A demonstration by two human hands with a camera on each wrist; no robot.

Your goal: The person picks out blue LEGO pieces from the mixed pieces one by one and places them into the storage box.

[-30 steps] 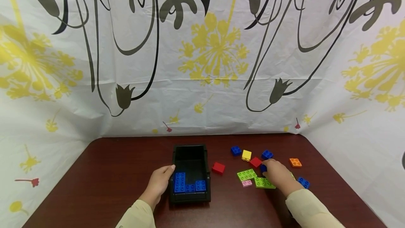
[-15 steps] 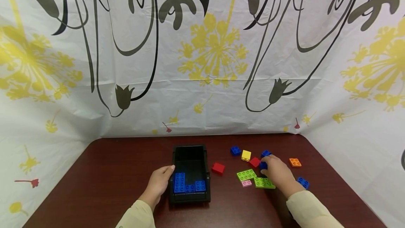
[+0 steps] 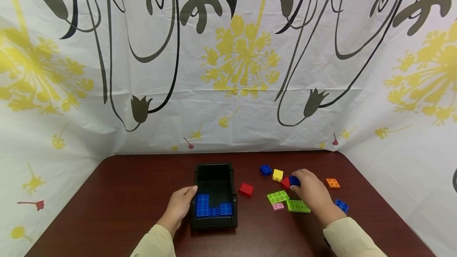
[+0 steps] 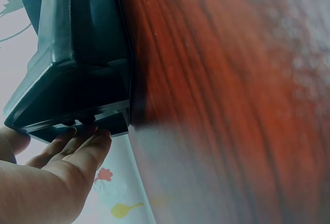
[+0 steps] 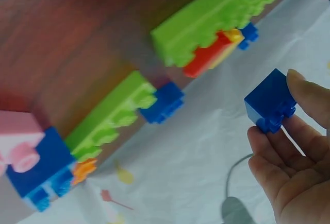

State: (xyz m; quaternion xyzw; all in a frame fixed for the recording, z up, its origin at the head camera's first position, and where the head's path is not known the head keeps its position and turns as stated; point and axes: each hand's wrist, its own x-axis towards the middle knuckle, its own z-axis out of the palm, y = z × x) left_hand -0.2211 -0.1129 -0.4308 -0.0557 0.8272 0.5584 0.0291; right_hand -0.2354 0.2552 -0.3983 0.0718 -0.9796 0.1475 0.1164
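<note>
My left hand (image 3: pixel 180 205) holds the left side of a black plastic bin (image 3: pixel 232 197), its thumb over the rim. In the left wrist view, the fingers (image 4: pixel 77 154) reach under the lip of the bin (image 4: pixel 98 33). Several blue toy bricks (image 3: pixel 203 205) lie at the near end inside it. Between the thumb and fingers of my right hand (image 3: pixel 312 191) is a blue building brick (image 3: pixel 294 181), pinched and held off the table. The right wrist view shows this blue brick (image 5: pixel 270 100) with its studs toward the fingers.
Loose bricks lie around the right hand: red (image 3: pixel 246 189), yellow (image 3: pixel 277 175), blue (image 3: pixel 265 170), lime green (image 3: pixel 278 197), pink (image 3: pixel 278 206) and orange (image 3: pixel 333 183). Another blue brick (image 3: pixel 341 206) lies near the right forearm. A patterned white cloth (image 3: pixel 228 130) hangs behind the table.
My right hand has lifted the blue brick from among the loose bricks and shifted it slightly left and away from me. The left hand and bin stay put.
</note>
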